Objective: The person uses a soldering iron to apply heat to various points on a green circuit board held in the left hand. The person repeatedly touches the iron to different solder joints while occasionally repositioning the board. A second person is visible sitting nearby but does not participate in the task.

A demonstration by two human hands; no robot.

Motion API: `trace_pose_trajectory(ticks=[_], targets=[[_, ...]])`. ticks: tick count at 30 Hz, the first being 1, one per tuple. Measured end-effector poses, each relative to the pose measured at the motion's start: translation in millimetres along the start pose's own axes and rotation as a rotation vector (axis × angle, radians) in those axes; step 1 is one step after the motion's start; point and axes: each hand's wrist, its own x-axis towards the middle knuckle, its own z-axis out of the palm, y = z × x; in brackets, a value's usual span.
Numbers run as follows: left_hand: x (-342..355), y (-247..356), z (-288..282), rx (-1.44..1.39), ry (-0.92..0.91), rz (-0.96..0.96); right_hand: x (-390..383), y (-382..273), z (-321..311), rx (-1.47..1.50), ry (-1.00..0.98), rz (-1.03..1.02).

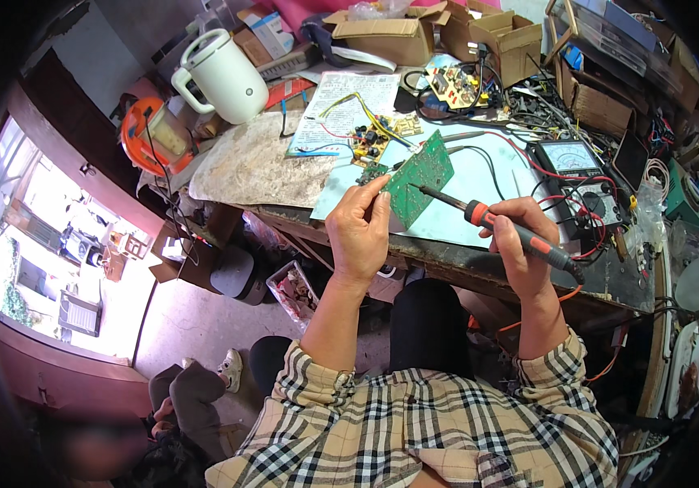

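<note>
My left hand [359, 232] pinches the left edge of a green circuit board [429, 185], which stands tilted above the bench with its solder side toward me. In my right hand [524, 242] is a soldering iron [506, 231] with a black and orange-red handle. Its tip points left and meets, or comes very close to, the board's face; contact cannot be made out for certain. Behind the board lies a yellowish circuit board with components [371, 140], with yellow, red and blue wires. The far side of the green board is hidden.
An analog multimeter [569, 156] with red and black leads lies at the right. A white kettle-like jug [223, 77] stands at the back left, near a printed sheet [341, 102]. Cardboard boxes [386, 37] line the back. Another person's legs [195, 398] show at lower left.
</note>
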Motion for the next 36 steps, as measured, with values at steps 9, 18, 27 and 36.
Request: trace_pose_trajectory(ticks=[9, 18, 27, 36], targets=[[-0.3, 0.7, -1.6, 0.006, -0.023, -0.052, -0.1, 0.7, 0.7, 0.012, -0.002, 0.006], [-0.1, 1.2, -2.7, 0.018, -0.020, -0.035, -0.2, 1.8, -0.1, -0.007, -0.009, -0.001], [0.2, -0.3, -1.6, -0.004, -0.004, -0.004, 0.5, 0.3, 0.9, -0.016, -0.009, -0.005], [0.5, -2.2, -1.4, -0.006, 0.005, 0.001, 0.6, 0.7, 1.3, -0.020, -0.008, -0.010]])
